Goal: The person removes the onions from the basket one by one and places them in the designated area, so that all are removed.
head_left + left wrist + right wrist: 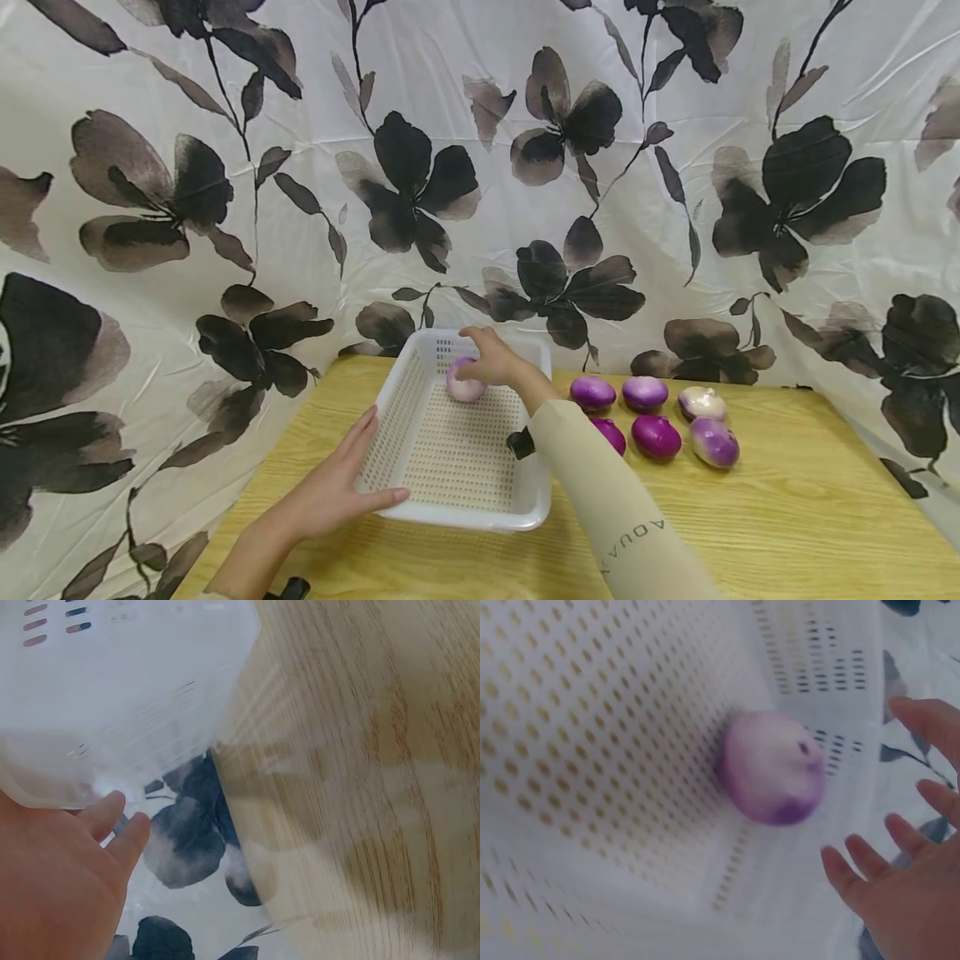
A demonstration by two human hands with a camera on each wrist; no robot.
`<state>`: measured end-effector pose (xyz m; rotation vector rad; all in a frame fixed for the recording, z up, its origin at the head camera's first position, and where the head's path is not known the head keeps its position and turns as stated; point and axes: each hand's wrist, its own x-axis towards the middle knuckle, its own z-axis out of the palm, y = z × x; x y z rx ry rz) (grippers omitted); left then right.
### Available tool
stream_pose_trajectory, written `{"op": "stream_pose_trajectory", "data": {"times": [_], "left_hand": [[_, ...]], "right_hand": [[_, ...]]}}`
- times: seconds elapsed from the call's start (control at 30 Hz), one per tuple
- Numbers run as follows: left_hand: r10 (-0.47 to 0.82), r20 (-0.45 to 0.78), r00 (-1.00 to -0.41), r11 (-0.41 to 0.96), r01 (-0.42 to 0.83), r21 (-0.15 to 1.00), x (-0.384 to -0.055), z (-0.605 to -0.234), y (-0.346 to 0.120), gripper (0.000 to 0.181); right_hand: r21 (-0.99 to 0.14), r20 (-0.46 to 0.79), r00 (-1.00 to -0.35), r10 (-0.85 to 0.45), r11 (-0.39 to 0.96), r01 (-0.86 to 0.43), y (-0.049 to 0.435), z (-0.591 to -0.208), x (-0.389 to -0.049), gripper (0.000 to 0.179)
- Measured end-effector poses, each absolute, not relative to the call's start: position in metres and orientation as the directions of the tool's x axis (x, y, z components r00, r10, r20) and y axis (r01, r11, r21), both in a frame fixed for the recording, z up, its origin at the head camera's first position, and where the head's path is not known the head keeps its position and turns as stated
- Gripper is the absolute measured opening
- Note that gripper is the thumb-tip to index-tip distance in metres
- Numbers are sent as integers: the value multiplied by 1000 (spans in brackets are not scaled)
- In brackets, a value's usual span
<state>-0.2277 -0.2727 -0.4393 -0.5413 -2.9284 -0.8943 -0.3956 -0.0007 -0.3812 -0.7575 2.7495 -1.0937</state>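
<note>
A white plastic basket [450,521] with slotted walls and a perforated bottom stands on the table. One pale purple onion [772,769] lies inside it, near the far end. My right hand [491,362] is over that onion; in the right wrist view its fingers [907,838] are spread and apart from it. Along the basket's near left corner, my left hand [337,483] touches the rim, thumb across the front and fingers stretched along the outer left side. The left wrist view shows this hand [60,877] beneath the basket's edge [45,804].
Right of the basket, several purple onions [656,437] lie on the wooden table [795,492] in two rows, one of them [702,402] largely whitish. My right sleeve [600,492] partly covers the nearest. A flower-printed cloth [450,75] hangs behind and at the sides.
</note>
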Motion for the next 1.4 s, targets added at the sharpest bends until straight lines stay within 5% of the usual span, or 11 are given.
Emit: {"op": "stream_pose_trajectory", "data": {"times": [0.47, 1.07, 1.4], "left_hand": [[312, 131, -941, 775, 332, 537, -227, -440, -272, 121], [320, 137, -937, 777, 343, 528, -227, -440, -270, 122], [317, 133, -939, 780, 338, 526, -228, -440, -271, 123]], "right_hand": [[-602, 31, -903, -429, 713, -359, -16, -423, -394, 87], [-517, -35, -926, -377, 800, -306, -10, -428, -387, 80], [-537, 66, -898, -435, 743, -399, -10, -418, -388, 61]]}}
